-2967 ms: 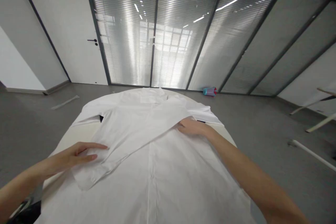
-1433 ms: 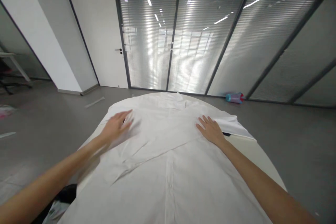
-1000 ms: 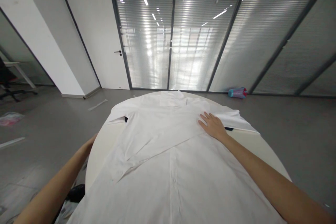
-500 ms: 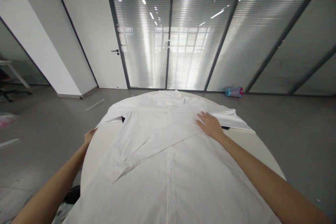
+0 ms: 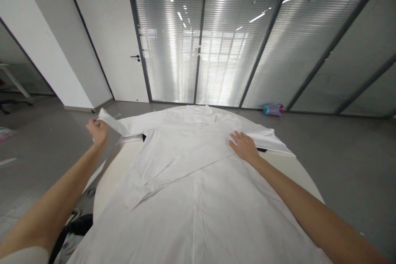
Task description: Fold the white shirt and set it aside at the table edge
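1. Dark bundle (image 5: pixel 72 229): on the grey floor at the near left, just beside the table's edge. It is too dim to identify.
2. My left hand (image 5: pixel 97 130): raised off the left side of the table, with the fingers curled tight around the end of the loose white sleeve (image 5: pixel 123 127). That sleeve runs from my grip rightward to the shirt's shoulder and is lifted clear of the tabletop.
3. Round off-white table (image 5: pixel 108 183): a bare strip shows on its left side and another on its right. The garment covers the rest.
4. White door with a black lever handle (image 5: pixel 135 56): far left, set in the wall.
5. White long-sleeved button-front fabric shirt (image 5: pixel 198 214): spread flat along the table, with the hem towards me and the collar (image 5: pixel 198 111) at the far edge. The buttoned seam runs down the middle.
6. Folded white sleeve (image 5: pixel 173 165): lies diagonally across the shirt's chest, from beside my right hand down to its cuff at the near left.
7. Glass partition with dark frames and slatted blinds (image 5: pixel 222 49): far, across the width behind the table.
8. My right hand (image 5: pixel 244 146): palm down with the fingers spread flat, resting on the shirt's right shoulder where the folded sleeve begins.
9. Blue and pink cylinder (image 5: pixel 272 109): lying on its side on the floor at the foot of the partition, far right, well apart from the table.
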